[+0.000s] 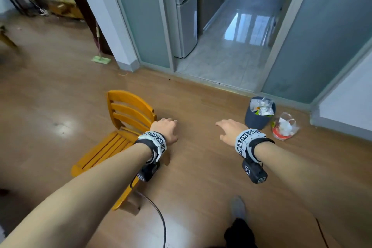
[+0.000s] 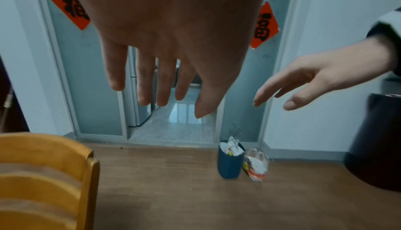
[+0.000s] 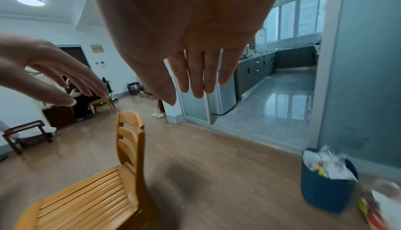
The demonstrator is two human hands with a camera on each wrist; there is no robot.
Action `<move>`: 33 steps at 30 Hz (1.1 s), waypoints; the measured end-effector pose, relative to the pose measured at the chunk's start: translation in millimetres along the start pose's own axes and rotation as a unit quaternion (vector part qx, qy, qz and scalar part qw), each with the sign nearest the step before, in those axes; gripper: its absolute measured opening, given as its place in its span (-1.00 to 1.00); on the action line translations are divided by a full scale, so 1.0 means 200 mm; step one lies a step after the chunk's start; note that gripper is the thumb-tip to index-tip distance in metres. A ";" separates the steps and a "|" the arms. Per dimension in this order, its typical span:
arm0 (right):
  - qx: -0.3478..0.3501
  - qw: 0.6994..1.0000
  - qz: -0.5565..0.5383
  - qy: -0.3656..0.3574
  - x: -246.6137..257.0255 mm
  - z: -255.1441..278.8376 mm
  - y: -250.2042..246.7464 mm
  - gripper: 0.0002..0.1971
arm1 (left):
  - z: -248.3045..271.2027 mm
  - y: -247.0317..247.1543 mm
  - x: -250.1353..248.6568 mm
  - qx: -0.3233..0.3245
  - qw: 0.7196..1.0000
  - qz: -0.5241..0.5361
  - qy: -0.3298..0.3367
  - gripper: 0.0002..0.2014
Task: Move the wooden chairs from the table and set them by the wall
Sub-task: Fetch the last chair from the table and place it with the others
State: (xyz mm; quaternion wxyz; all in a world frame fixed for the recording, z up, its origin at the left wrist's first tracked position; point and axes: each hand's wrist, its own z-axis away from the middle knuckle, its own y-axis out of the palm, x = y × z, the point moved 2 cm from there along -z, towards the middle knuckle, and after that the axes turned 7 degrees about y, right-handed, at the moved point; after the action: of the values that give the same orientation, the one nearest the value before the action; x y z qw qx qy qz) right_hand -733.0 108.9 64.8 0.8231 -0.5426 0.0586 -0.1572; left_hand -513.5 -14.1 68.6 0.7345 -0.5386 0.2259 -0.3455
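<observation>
A yellow wooden chair [image 1: 120,127] with a slatted back and seat stands on the wood floor, left of centre in the head view; the same chair [image 3: 121,173] shows in the right wrist view and its backrest [image 2: 43,173] in the left wrist view. My left hand [image 1: 166,130] hovers just right of the backrest's top corner, fingers straight and spread, holding nothing. My right hand [image 1: 229,130] hangs in the air further right, fingers straight and empty. Neither hand touches the chair.
A dark blue bin [image 1: 258,113] full of wrappers and a plastic bag [image 1: 284,127] sit by the glass sliding door [image 1: 314,46]. An open doorway leads to a tiled kitchen with a fridge [image 1: 186,12]. A mop [image 1: 100,54] leans at a white pillar. A cable [image 1: 159,215] crosses the floor.
</observation>
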 end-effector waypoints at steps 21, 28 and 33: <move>0.044 0.969 0.132 -0.205 0.00 -2.01 -0.72 -0.41 | -1.23 -0.19 0.82 -0.010 0.948 0.137 -0.287 -0.43; 0.067 0.927 0.198 -0.310 0.63 -2.56 -0.90 -0.41 | -1.26 -0.06 1.40 0.014 0.896 0.187 -0.403 -0.49; 0.067 0.884 0.235 -0.398 1.09 -2.82 -0.97 -0.42 | -1.13 -0.02 1.62 0.004 0.847 0.214 -0.486 -0.51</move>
State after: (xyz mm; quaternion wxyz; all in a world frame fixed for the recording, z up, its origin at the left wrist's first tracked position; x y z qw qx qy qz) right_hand -715.2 -524.4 30.3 0.8241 -0.4737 -0.1588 0.2668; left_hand -460.1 -401.0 12.8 0.8084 -0.5728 -0.0524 0.1251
